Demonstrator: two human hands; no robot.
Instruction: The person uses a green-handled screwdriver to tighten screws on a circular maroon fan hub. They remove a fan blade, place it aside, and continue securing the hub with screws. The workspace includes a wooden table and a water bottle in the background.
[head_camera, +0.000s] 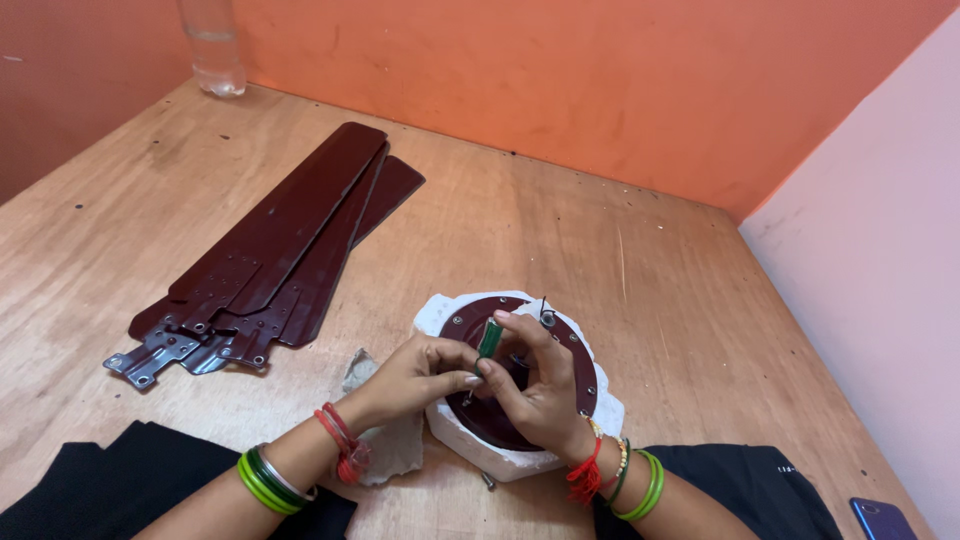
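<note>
The small screwdriver with a green plastic handle and thin steel shaft (487, 342) is pinched between both hands: the right hand (540, 385) has its grip clenched on the upper handle with thumb and forefinger, and the left hand (415, 375) closes its fingertips on the lower shaft, near where the tip slants down. It looks light and stiff, and the smooth handle could slip or twist under pressure, so the best hold is likely high on the handle, with the other hand steadying the shaft low down. Directly beneath the grip lies the round dark maroon metal fan motor housing (575, 350), glossy, with small screws spaced around its rim; I judge it heavy and rigid, and hard to shift by accident. It sits in a white moulded foam cradle (440, 312), which is soft, crumbly and easily dented. Just left of the left wrist lies a scrap of grey paper (395, 445). Well away from the grip, up and to the left on the bare wooden table (560, 210), is a stack of long maroon metal fan blades with grey steel brackets (285, 235); beyond them stands a clear plastic bottle (212, 50). A dark blue phone (885, 518) lies at the table's near right corner.
</note>
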